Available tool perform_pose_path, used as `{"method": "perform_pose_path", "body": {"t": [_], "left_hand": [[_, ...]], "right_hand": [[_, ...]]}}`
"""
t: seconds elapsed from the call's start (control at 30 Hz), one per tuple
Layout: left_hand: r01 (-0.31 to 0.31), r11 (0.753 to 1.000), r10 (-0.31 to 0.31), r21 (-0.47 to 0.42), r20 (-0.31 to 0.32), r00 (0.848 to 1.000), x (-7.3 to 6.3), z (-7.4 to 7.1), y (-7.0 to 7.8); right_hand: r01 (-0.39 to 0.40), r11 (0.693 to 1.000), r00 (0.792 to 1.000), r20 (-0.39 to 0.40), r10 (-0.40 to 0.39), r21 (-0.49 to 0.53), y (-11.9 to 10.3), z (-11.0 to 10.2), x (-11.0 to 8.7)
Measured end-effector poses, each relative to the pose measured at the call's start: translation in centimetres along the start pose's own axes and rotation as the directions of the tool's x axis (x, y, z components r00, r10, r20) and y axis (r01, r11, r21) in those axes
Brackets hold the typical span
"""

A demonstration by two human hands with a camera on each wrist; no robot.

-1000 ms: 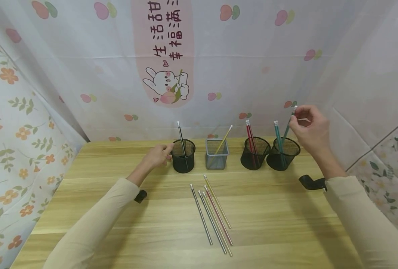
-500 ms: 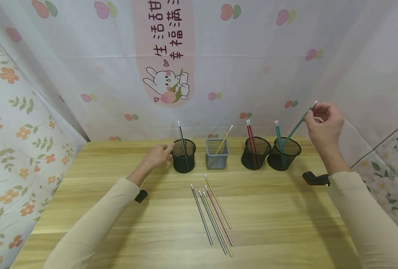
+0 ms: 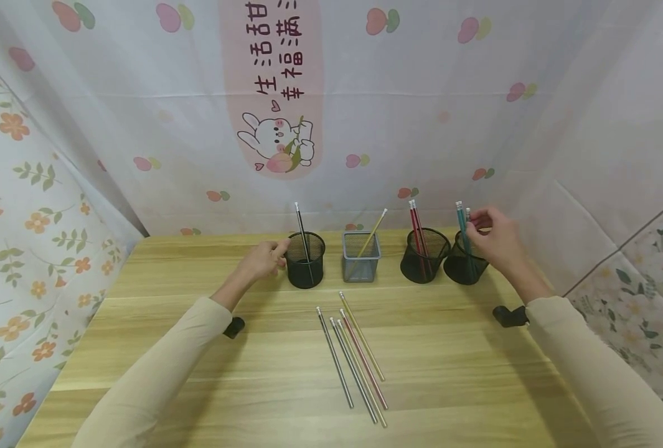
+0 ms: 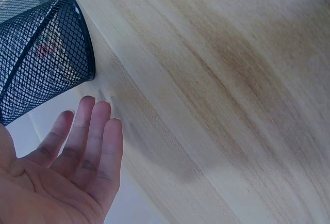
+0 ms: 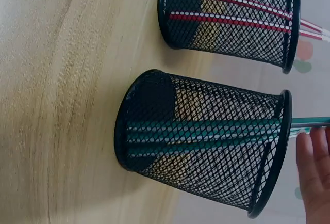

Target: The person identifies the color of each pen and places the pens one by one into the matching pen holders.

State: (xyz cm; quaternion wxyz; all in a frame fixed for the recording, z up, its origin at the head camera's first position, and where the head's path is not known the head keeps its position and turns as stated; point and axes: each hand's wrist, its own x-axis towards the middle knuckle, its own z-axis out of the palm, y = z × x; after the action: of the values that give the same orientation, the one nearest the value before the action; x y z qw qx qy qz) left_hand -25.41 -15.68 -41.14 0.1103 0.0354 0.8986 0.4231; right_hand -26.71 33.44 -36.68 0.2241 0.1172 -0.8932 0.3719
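Note:
At the right end of the row, my right hand (image 3: 496,239) pinches a green pencil (image 3: 468,218) near its eraser end. That pencil stands in a round black mesh pen holder (image 3: 462,270) with other green pencils (image 5: 206,131), their lower ends showing through the mesh in the right wrist view. My left hand (image 3: 264,258) is beside the leftmost black mesh pen holder (image 3: 305,274), fingers extended and holding nothing. In the left wrist view its palm and fingers (image 4: 85,136) show close to that holder (image 4: 46,53). One black pencil (image 3: 302,224) leans in it.
Between them stand a square grey mesh holder (image 3: 362,267) with a yellow pencil (image 3: 373,233) and a black mesh holder (image 3: 421,267) with red pencils (image 3: 418,227). Several loose pencils (image 3: 359,361) lie on the wooden table (image 3: 225,392). A patterned curtain (image 3: 421,124) hangs behind.
My right hand swung the green pencil's top out to the right, then brought it back left and lower, near the other green pencils. The left hand stays in place.

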Motion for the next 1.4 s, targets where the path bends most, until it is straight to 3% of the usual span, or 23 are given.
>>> {"method": "perform_pose_path", "body": {"t": [0.33, 0.5, 0.87, 1.03, 1.17, 1.27, 1.4], "left_hand": [[-0.009, 1.000, 0.009, 0.006, 0.000, 1.000, -0.1, -0.1, 0.1], [-0.004, 1.000, 0.004, -0.003, -0.005, 1.000, -0.2, -0.1, 0.2], [-0.016, 1.000, 0.016, 0.007, -0.005, 1.000, -0.2, 0.0, 0.1], [-0.014, 1.000, 0.014, 0.011, -0.003, 1.000, -0.1, 0.0, 0.0], [-0.013, 1.000, 0.013, 0.010, -0.004, 1.000, 0.0, 0.0, -0.1], [-0.015, 1.000, 0.015, 0.012, 0.001, 1.000, -0.1, 0.0, -0.1], [-0.012, 1.000, 0.012, 0.012, -0.002, 1.000, -0.1, 0.0, -0.1]], "right_hand": [[-0.019, 0.999, 0.995, -0.094, 0.024, 0.048, -0.7, 0.1, -0.5], [0.010, 0.998, 0.990, -0.138, -0.002, 0.058, -1.8, 0.0, -1.2], [0.133, 0.988, 0.987, -0.097, -0.125, 0.076, -4.7, 1.6, -2.1], [0.181, 0.980, 0.983, -0.011, -0.181, 0.077, -5.7, 2.7, -2.6], [0.154, 0.985, 0.979, 0.123, -0.163, 0.081, -6.8, 3.6, -3.3], [0.122, 0.989, 0.960, 0.243, -0.139, 0.083, -7.6, 4.4, -3.8], [0.090, 0.994, 0.915, 0.389, -0.109, 0.068, -8.6, 5.7, -4.4]]}}
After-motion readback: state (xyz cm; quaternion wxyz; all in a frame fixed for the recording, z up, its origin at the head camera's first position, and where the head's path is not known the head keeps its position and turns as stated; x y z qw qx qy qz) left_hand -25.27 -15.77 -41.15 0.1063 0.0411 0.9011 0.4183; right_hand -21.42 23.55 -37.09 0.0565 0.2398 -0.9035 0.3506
